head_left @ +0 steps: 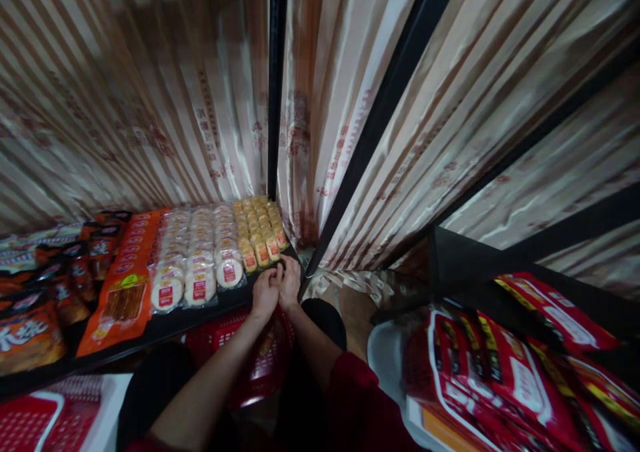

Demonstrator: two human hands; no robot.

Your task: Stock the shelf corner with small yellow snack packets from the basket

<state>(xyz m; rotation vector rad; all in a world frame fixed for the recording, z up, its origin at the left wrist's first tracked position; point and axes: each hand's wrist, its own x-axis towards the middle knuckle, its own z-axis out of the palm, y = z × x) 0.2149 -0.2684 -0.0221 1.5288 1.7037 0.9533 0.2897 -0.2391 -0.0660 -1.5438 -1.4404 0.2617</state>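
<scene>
My left hand (265, 295) and my right hand (289, 283) are side by side at the front edge of a black shelf (235, 299). The fingers of both are curled and close together; whatever is in them is too dark and small to make out. Just beyond them stand rows of small yellow wrapped snack packets (261, 249) with red labels. To the left lie rows of round white wrapped cakes (200, 285), also labelled in red. Below my forearms a red plastic basket (225, 345) sits between my knees, with something brownish inside.
Orange flat snack packs (140, 239) and orange-black bags (30, 332) fill the shelf's left side. Pleated curtains (210, 105) hang behind black posts (278, 85). Red-yellow packets (520, 372) are piled at right. Another red basket (30, 419) is at lower left.
</scene>
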